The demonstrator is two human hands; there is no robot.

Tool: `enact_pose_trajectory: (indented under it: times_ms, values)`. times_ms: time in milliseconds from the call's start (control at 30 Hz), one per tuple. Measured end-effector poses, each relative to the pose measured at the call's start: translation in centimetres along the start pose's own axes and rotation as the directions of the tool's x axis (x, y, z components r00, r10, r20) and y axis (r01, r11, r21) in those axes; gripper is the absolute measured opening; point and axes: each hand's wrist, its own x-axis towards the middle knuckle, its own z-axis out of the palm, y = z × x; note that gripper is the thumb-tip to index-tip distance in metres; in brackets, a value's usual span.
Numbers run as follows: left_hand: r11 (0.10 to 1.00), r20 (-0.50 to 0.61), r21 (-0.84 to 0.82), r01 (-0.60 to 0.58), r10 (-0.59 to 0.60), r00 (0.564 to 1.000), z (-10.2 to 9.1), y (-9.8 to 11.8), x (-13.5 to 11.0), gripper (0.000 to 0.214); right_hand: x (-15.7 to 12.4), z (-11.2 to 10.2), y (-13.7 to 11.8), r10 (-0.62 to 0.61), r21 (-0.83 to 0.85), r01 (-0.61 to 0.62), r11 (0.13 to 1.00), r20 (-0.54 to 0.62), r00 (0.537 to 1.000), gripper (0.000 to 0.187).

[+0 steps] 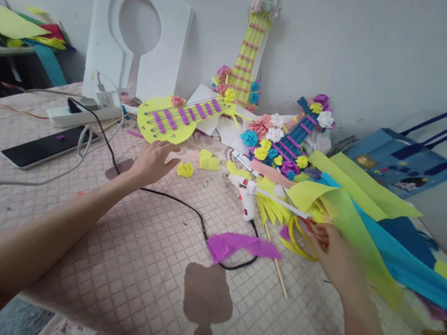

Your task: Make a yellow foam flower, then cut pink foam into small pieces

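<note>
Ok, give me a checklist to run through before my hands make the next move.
1. Glue gun out of both hands: ok, it lies on its side on the table.
2. Cord uncovered: not ok, the purple paper lies across part of it.
3. Left hand free: ok, it appears to hold nothing, with its fingers by the lower edge of the yellow paper guitar.
4. Right hand grip: cannot tell, its fingers are at the yellow loop, but what they hold is unclear.
5. Glue gun nozzle cool: cannot tell, heat does not show.
</note>
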Motion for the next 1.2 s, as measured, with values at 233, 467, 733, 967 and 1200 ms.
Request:
enact_pose_trajectory:
  times_ms: [233, 467, 733, 967, 1200]
  values:
    - [0.959, 0.204, -0.283, -0.003, 0.063, 0.977, 0.9, 0.4, 0.2, 0.043, -1.8, -2.4, -6.5, -0.283, 0.409, 0.142, 0.901, 0.307, 0.909, 0.026]
    - [0.924, 0.205, -0.378, 0.059, 0.022, 0.979, 1.7, 0.5, 0.5, 0.042, -2.3, -1.4, -17.8, -0.581, 0.667, 0.289, 0.687, 0.265, 0.770, 0.010]
    - [0.805, 0.208, -0.546, 0.231, -0.137, 0.968, 0.9, -1.9, 0.3, 0.053, 4.1, 4.4, -24.9, -0.345, 0.342, 0.245, 0.907, 0.271, 0.899, 0.016]
    - [0.605, 0.343, -0.700, 0.378, -0.179, 0.922, -0.5, -1.8, 0.2, 0.054, 5.5, 5.9, -26.1, -0.252, 0.458, 0.095, 0.884, 0.296, 0.921, 0.022]
    - [0.484, 0.438, -0.755, 0.442, -0.129, 0.890, -1.8, -1.1, -0.1, 0.052, 5.9, 5.6, -29.6, -0.257, 0.848, -0.155, 0.506, 0.320, 0.912, 0.007]
